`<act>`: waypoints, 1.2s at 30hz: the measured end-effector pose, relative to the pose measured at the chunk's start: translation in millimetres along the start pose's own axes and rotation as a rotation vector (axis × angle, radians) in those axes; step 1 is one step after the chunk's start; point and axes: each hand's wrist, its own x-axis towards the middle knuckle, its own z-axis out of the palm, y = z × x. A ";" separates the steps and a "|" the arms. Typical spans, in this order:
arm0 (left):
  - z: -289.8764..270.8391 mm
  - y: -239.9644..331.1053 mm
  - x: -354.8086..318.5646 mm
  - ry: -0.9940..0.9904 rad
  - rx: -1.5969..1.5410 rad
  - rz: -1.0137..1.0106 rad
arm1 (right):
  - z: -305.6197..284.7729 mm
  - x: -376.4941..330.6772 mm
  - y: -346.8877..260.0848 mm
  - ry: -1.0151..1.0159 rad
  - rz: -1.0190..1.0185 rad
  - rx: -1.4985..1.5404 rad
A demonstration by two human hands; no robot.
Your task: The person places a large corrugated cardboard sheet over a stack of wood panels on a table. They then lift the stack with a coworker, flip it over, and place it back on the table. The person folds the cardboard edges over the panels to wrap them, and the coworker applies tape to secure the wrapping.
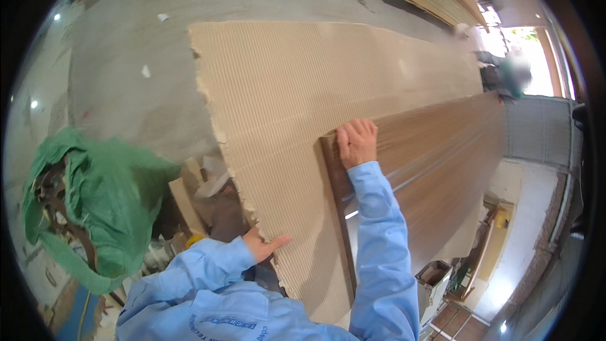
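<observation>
Cardboard sheet (pixel 278 107) under both hands

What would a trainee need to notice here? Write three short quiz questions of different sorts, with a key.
1. True or false: the right hand lies flat on the corner of the brown wood-grain panel.
2. Which does the left hand grip? A) the green bag B) the ragged edge of the corrugated cardboard sheet C) the panel
3. Fill in: the green bag lies to the person's ____.

Key: 1 true. 2 B. 3 left.
</observation>
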 end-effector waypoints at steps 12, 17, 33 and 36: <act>7.2 28.4 -2.9 -0.074 0.052 0.179 | -82.3 -108.2 -135.4 -0.097 0.294 0.345; 10.8 39.4 -3.8 -0.046 0.132 0.097 | -114.9 -191.8 -222.0 -0.364 0.650 0.260; 25.5 46.7 -2.9 -0.009 0.072 -0.004 | -140.0 -291.8 -262.6 -0.107 0.988 0.053; 41.1 61.8 6.1 0.011 0.187 0.123 | -149.0 -285.1 -256.3 -0.029 1.010 0.103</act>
